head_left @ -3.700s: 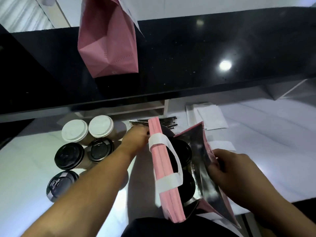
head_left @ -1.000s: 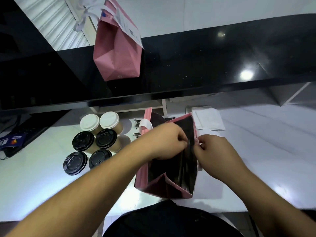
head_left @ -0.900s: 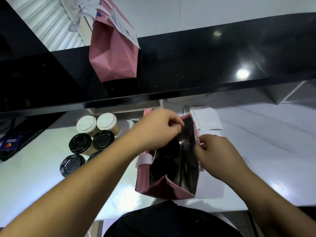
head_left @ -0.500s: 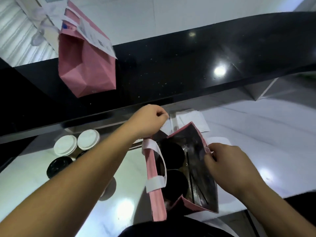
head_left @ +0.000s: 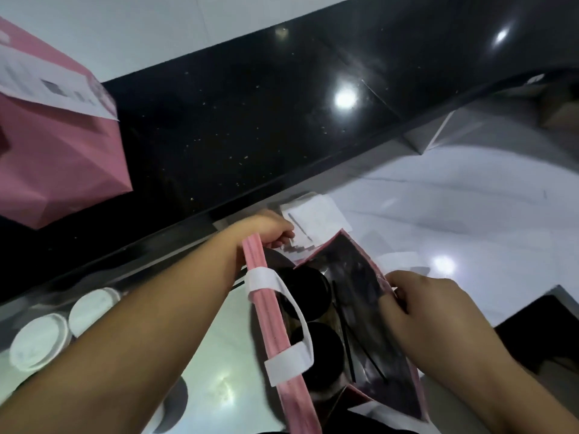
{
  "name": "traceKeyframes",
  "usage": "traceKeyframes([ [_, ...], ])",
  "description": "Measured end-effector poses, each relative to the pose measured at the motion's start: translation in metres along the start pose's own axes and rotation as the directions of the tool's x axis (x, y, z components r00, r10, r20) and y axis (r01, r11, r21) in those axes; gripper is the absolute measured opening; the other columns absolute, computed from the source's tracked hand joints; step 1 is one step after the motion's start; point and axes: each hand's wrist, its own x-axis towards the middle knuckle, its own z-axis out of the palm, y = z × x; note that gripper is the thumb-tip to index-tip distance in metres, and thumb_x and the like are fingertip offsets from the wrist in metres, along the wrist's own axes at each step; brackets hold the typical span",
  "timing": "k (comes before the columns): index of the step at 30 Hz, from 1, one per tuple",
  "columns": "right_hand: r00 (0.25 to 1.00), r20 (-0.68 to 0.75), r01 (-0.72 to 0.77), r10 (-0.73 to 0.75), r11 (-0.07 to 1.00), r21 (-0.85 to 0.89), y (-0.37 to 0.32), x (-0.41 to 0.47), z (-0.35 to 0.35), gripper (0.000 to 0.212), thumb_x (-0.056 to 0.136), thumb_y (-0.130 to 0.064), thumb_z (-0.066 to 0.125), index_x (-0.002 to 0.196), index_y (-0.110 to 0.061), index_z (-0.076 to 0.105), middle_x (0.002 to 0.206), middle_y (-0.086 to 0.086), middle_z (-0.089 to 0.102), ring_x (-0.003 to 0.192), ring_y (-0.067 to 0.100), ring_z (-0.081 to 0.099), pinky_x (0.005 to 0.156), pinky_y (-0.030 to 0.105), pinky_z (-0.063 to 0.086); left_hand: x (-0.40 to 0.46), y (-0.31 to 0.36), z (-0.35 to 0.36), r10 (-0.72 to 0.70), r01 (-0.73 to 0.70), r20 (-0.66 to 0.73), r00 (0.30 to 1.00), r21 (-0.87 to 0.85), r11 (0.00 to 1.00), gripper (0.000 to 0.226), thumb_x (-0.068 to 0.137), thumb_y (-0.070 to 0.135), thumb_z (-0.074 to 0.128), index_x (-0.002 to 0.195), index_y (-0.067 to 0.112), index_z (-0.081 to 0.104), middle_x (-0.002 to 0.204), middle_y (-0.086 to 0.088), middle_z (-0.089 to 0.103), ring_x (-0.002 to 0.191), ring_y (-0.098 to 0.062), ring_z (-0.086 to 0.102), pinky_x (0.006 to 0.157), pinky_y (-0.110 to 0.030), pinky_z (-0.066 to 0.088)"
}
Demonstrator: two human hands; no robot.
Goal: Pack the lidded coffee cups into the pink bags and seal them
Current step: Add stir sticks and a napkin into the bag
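An open pink bag [head_left: 275, 333] with a dark foil lining and a white handle loop stands on the white counter. Two black-lidded cups [head_left: 308, 292] sit inside it, one behind the other. My left hand [head_left: 266, 230] reaches past the bag's far left corner, fingers curled over a stack of white paper slips [head_left: 313, 220]. My right hand [head_left: 429, 311] pinches the bag's right wall and holds it spread. Two white-lidded cups [head_left: 40, 339] stand at the left, partly hidden by my forearm.
A closed pink bag [head_left: 59, 158] with a white receipt on it stands on the raised black counter [head_left: 250, 120] behind the work surface. A dark-lidded cup [head_left: 175, 405] is mostly hidden under my left forearm. The white counter [head_left: 470, 198] extends to the right.
My left hand has left the bag's opening and moved back to the white paper slips. My right hand keeps its hold on the bag's right wall. The view has tilted and shifted right.
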Motion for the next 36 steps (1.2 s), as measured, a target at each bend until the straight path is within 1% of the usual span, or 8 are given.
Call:
traceKeyframes([
  [2, 1.0, 0.012, -0.018, 0.018, 1.0, 0.015, -0.001, 0.0, 0.0, 0.029, 0.092, -0.033, 0.049, 0.07, -0.015, 0.051, 0.055, 0.005, 0.055, 0.058, 0.023, 0.056, 0.056, 0.041, 0.047, 0.014, 0.0, 0.01, -0.038, 0.039, 0.028, 0.999, -0.02, 0.999, 0.018, 0.099, 0.017, 0.066, 0.09, 0.003, 0.074, 0.07, -0.005, 0.075, 0.055, -0.012, 0.068, 0.05, -0.021, 0.055],
  [5, 1.0, 0.019, -0.021, 0.02, 0.999, 0.036, -0.002, -0.001, -0.001, 0.031, 0.092, -0.038, 0.047, 0.07, -0.016, 0.051, 0.057, 0.005, 0.056, 0.058, 0.022, 0.054, 0.054, 0.038, 0.045, 0.029, 0.0, 0.025, -0.056, 0.061, 0.035, 0.998, -0.171, 0.983, 0.014, 0.095, 0.01, 0.07, 0.096, -0.004, 0.073, 0.082, -0.014, 0.076, 0.079, -0.023, 0.074, 0.092, -0.04, 0.062],
  [9, 0.999, 0.021, -0.036, 0.035, 0.998, 0.052, -0.004, 0.002, -0.003, 0.031, 0.091, -0.043, 0.044, 0.078, -0.02, 0.059, 0.061, -0.001, 0.063, 0.061, 0.019, 0.057, 0.057, 0.034, 0.047, 0.041, 0.006, 0.031, -0.057, 0.063, 0.032, 0.998, -0.207, 0.976, 0.039, 0.092, 0.019, 0.077, 0.121, -0.006, 0.069, 0.116, -0.024, 0.074, 0.116, -0.038, 0.069, 0.106, -0.049, 0.053],
  [11, 0.999, 0.026, -0.043, 0.042, 0.997, 0.058, -0.004, 0.004, -0.004, 0.03, 0.093, -0.044, 0.044, 0.079, -0.022, 0.06, 0.063, -0.002, 0.064, 0.062, 0.018, 0.058, 0.057, 0.033, 0.047, 0.045, 0.012, 0.032, -0.053, 0.055, 0.013, 0.998, -0.185, 0.981, 0.054, 0.086, 0.029, 0.083, 0.128, -0.002, 0.066, 0.123, -0.023, 0.072, 0.111, -0.036, 0.071, 0.103, -0.049, 0.055],
  [15, 0.999, 0.033, -0.041, 0.039, 0.997, 0.065, -0.005, 0.008, -0.005, 0.03, 0.093, -0.043, 0.045, 0.077, -0.02, 0.057, 0.062, -0.002, 0.062, 0.062, 0.019, 0.056, 0.055, 0.033, 0.045, 0.048, 0.021, 0.036, -0.022, 0.015, -0.123, 0.992, -0.054, 0.998, 0.051, 0.079, 0.036, 0.086, 0.117, 0.006, 0.069, 0.108, -0.015, 0.076, 0.095, -0.031, 0.075, 0.087, -0.042, 0.063],
  [19, 0.998, 0.04, -0.044, 0.042, 0.997, 0.057, -0.006, 0.011, -0.005, 0.029, 0.093, -0.038, 0.049, 0.074, -0.017, 0.054, 0.062, 0.001, 0.059, 0.062, 0.021, 0.054, 0.052, 0.035, 0.042, 0.053, 0.025, 0.043, 0.059, -0.031, -0.225, 0.973, 0.128, 0.991, 0.029, 0.081, 0.023, 0.081, 0.104, 0.009, 0.071, 0.087, -0.001, 0.071, 0.067, -0.014, 0.067, 0.049, -0.017, 0.047],
  [24, 0.998, 0.046, -0.056, 0.053, 0.996, 0.063, -0.005, 0.012, -0.007, 0.027, 0.091, -0.037, 0.048, 0.074, -0.016, 0.051, 0.064, -0.001, 0.058, 0.061, 0.021, 0.052, 0.05, 0.036, 0.041, 0.052, 0.025, 0.042, 0.134, -0.083, -0.226, 0.965, 0.22, 0.972, 0.014, 0.08, 0.022, 0.067, 0.073, 0.01, 0.069, 0.071, 0.0, 0.074, 0.062, -0.016, 0.068, 0.053, -0.019, 0.049],
  [36, 0.999, 0.036, -0.031, 0.028, 0.996, 0.087, -0.007, 0.011, -0.004, 0.026, 0.092, -0.034, 0.05, 0.073, -0.016, 0.052, 0.06, 0.0, 0.056, 0.057, 0.024, 0.049, 0.051, 0.039, 0.042, 0.054, 0.008, 0.032, 0.285, -0.14, -0.301, 0.91, 0.424, 0.895, 0.019, 0.089, 0.021, 0.069, 0.074, 0.024, 0.059, 0.085, 0.001, 0.067, 0.07, -0.014, 0.061, 0.054, -0.022, 0.039],
])
